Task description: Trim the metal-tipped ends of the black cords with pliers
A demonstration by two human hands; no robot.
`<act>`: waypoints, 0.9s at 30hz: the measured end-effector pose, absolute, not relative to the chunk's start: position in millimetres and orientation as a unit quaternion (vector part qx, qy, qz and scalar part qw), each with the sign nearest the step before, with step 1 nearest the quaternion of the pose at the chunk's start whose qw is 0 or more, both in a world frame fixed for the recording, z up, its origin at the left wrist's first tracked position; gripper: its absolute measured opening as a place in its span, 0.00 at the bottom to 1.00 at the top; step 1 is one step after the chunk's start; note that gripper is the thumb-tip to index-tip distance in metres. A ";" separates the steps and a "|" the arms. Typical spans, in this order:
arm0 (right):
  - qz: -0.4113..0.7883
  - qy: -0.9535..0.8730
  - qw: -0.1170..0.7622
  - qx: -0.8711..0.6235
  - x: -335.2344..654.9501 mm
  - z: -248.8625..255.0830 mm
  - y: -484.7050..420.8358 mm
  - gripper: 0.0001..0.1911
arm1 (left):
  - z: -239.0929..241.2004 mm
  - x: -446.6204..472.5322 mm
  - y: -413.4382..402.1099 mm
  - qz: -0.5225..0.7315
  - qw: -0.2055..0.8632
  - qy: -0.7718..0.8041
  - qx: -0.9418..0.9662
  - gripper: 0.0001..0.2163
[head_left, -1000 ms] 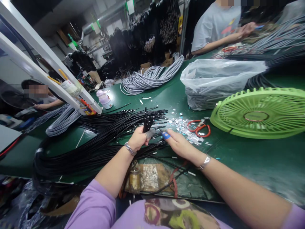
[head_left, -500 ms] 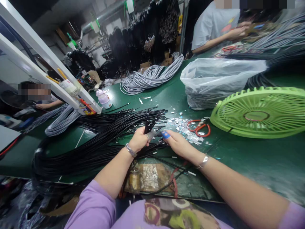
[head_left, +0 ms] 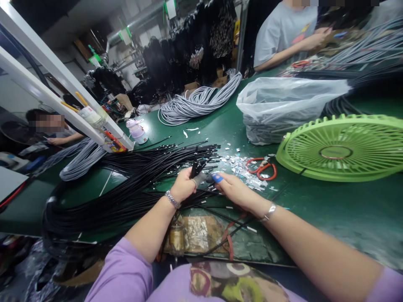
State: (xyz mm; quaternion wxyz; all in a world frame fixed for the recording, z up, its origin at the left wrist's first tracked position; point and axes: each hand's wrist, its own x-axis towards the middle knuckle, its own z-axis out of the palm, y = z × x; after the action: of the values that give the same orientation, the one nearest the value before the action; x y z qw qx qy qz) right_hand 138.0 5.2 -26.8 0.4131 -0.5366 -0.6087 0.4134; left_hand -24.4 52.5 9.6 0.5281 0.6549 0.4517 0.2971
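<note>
My left hand (head_left: pixel 183 186) is closed around several black cables (head_left: pixel 195 167), whose ends stick up above the fist. Grey wrapping shows on its thumb. Just to the right, my right hand (head_left: pixel 228 186) pinches at a small dark end beside that thumb; blue tape covers a fingertip. What exactly sits in the pinch is too small to tell. A large bundle of black cables (head_left: pixel 132 184) curves across the green table (head_left: pixel 315 218) to the left of and beneath both hands, its cut ends lying behind them.
Scissors with red handles (head_left: pixel 262 168) lie among foil scraps (head_left: pixel 242 170). A green fan (head_left: pixel 336 149) and a clear plastic bag (head_left: pixel 270 121) stand at right. Behind are a grey cable coil (head_left: pixel 201 102) and a bottle (head_left: pixel 137 131). Co-workers sit across and at left.
Both hands stay close together in nearly the same place. My right hand has shifted very slightly left, towards my left thumb. The camera view has moved a little.
</note>
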 end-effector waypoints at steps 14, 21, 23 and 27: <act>0.390 -0.644 0.421 -0.505 144.8 -17.6 11.5 0.24 | 12.0 -24.5 53.0 0.193 0.577 0.420 0.673 0.23; 0.482 -0.537 0.467 -0.510 157.8 -5.7 11.7 0.22 | 13.3 -27.5 56.7 0.194 0.581 0.417 0.671 0.22; 0.480 -0.438 0.528 -0.547 182.1 1.2 10.3 0.22 | 12.4 -30.5 59.1 0.214 0.584 0.421 0.660 0.22; 0.444 -0.279 0.711 -0.469 227.1 16.5 8.1 0.19 | 8.3 -30.9 62.6 0.212 0.583 0.442 0.648 0.22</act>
State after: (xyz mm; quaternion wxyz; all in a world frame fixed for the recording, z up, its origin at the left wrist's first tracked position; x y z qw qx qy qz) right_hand 227.1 8.1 16.5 0.7110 -0.4688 -0.2786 0.4440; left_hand -30.9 62.6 8.3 0.5829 0.6485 0.4416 0.2115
